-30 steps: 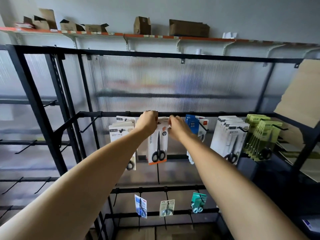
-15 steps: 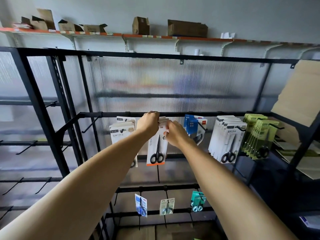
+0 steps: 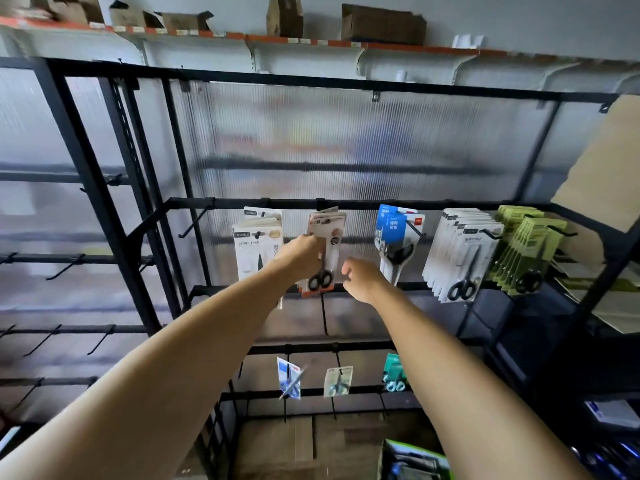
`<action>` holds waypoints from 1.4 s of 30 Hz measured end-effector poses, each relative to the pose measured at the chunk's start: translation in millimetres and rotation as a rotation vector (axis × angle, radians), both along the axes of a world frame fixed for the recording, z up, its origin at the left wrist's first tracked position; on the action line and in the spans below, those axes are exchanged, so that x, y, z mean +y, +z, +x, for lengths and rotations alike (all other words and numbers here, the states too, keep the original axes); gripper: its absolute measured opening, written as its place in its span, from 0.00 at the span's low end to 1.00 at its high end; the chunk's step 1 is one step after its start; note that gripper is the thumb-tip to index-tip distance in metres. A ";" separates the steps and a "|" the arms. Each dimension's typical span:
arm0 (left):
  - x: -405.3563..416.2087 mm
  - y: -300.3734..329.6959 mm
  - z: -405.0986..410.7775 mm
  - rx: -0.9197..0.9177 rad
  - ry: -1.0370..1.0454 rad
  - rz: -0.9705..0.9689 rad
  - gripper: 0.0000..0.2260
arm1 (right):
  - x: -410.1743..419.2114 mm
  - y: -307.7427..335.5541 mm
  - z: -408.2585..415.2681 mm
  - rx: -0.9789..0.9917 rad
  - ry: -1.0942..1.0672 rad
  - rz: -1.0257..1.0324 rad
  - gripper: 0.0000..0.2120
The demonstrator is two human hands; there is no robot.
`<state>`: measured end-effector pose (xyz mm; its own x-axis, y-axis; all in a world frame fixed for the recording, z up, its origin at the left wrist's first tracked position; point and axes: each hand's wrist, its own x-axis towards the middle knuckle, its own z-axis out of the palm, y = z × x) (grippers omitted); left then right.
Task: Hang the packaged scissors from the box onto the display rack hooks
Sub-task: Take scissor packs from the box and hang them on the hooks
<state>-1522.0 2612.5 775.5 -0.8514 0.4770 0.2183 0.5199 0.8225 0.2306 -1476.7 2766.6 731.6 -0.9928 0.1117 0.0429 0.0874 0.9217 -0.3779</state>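
Note:
A pack of black-handled scissors [image 3: 331,237] with an orange lower edge hangs at the front of a stack on a hook of the black display rack [image 3: 450,205]. My left hand [image 3: 303,256] grips this pack at its left edge, about halfway down. My right hand [image 3: 360,278] is just right of and below the pack, apart from it, with its fingers curled and nothing in them. A green-rimmed box [image 3: 412,457] with packaged goods shows at the bottom edge, partly hidden by my right arm.
Other hooks on the same bar carry white knife packs [image 3: 256,244], blue packs [image 3: 394,230], white scissor packs [image 3: 464,251] and green packs [image 3: 530,244]. Small scissor packs [image 3: 337,381] hang on a lower bar. Bare hooks [image 3: 64,266] stick out at left. Cardboard boxes [image 3: 382,24] sit on the top shelf.
My right hand has let go of the pack's top and dropped down to the right. My left hand has slid down from the hook to the pack's left edge. The camera has tilted.

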 end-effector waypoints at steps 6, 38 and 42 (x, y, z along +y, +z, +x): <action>-1.8 -23.2 8.5 -0.038 -0.041 -0.110 0.10 | -7.9 -4.5 14.1 0.002 -0.026 -0.020 0.08; 32.6 -451.2 98.7 -0.693 -0.240 -0.646 0.20 | -15.5 -443.4 184.3 -0.543 -0.633 -0.605 0.15; 37.7 -533.1 84.0 -0.719 -0.253 -0.721 0.18 | -11.3 -524.0 183.1 -0.583 -0.699 -0.677 0.15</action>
<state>-1438.0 2650.2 242.4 -0.5250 0.4751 -0.7061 0.6306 0.7744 0.0522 -1293.6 2755.2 207.6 -0.5522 0.4737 -0.6861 0.8288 0.2230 -0.5132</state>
